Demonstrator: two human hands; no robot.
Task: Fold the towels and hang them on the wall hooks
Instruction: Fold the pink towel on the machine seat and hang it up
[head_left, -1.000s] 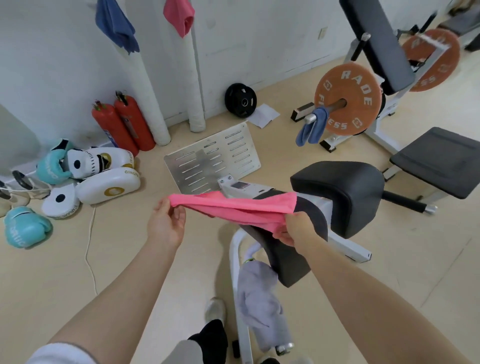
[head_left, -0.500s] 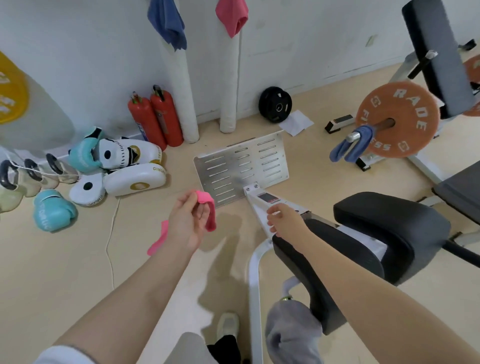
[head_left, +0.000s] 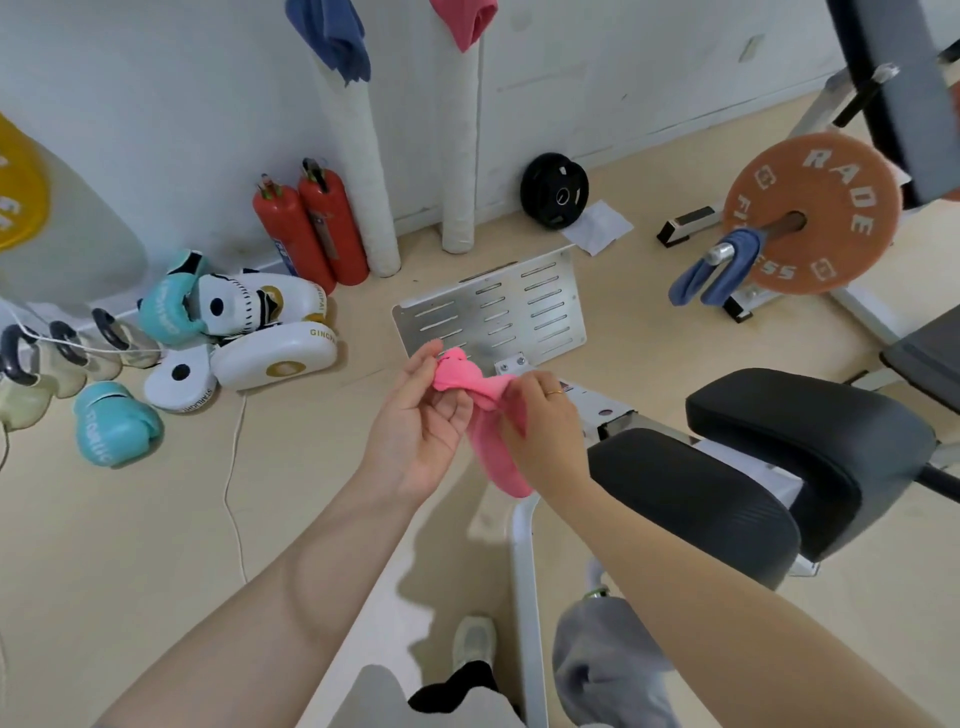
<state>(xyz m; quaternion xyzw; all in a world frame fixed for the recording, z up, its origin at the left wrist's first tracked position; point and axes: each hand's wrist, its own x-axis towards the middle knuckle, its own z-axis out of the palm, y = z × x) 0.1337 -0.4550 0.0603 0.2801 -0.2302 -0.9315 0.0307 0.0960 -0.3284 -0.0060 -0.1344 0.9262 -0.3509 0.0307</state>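
Hands meet at the centre of the view, both closed on one pink towel (head_left: 480, 415). The left hand (head_left: 423, 415) pinches the bunched upper end between thumb and fingertips, palm turned up and toward the viewer. The right hand (head_left: 545, 421), a ring on one finger, grips the cloth just beside it from the other side. Between and below the two hands the towel hangs in a narrow, gathered strip; its long axis runs from the upper left, at the left fingertips, down to the lower right, where the free end points at the floor beside the right wrist. It is held in the air above the slotted metal plate (head_left: 519, 312) and the white frame of a gym machine (head_left: 522, 571).

To the right sit two black pads (head_left: 779, 441) of that machine. A grey towel (head_left: 608, 670) is draped low on the frame near the person's shoe. Farther right, a blue towel (head_left: 717, 270) hangs over the bar end of an orange weight plate (head_left: 831, 208).

Up on the wall, a dark blue towel (head_left: 332, 31) and another pink towel (head_left: 465, 21) hang above two white padded posts. Two red fire extinguishers (head_left: 311, 228) stand against the wall, with boxing gloves and pads (head_left: 234, 332) on the floor to the left.
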